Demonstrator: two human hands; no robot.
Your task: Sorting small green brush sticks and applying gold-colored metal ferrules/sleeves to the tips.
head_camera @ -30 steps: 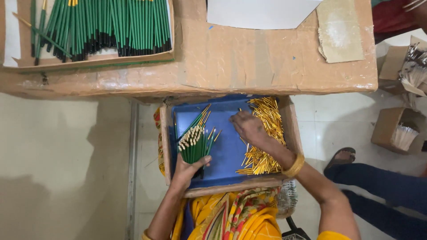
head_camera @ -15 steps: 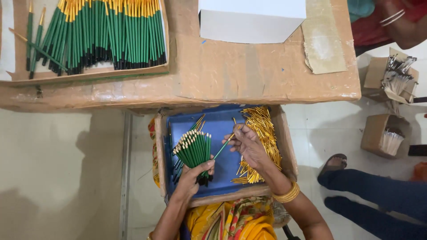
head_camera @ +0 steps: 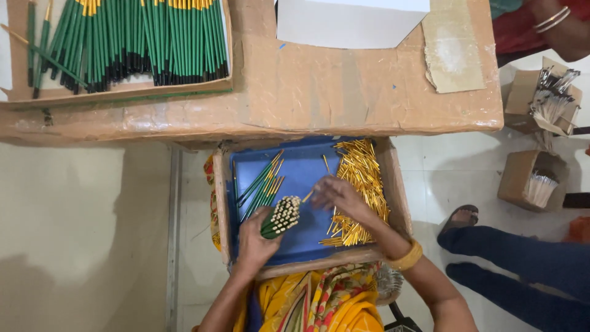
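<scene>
Over a blue-lined box [head_camera: 307, 246], the left hand [head_camera: 257, 243] gripped a bundle of pencils [head_camera: 281, 216] while the right hand [head_camera: 340, 197] pinched one gold cap [head_camera: 308, 196] beside a heap of caps [head_camera: 359, 184].

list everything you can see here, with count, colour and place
blue tray: one, blue inside, cardboard walls, on the lap
gold ferrules: many, gold, right side of tray
loose pencils: several, green, left side of tray
pencil bundle: one bunch, green, bare ends up
finished pencils: many, green with yellow bands, flat box top left
cardboard table: one, brown
white sheet: one, top centre
small cartons: two, brown, floor at right
another person's legs: blue trousers, right
left hand: grips the bundle
right hand: pinches one ferrule
</scene>
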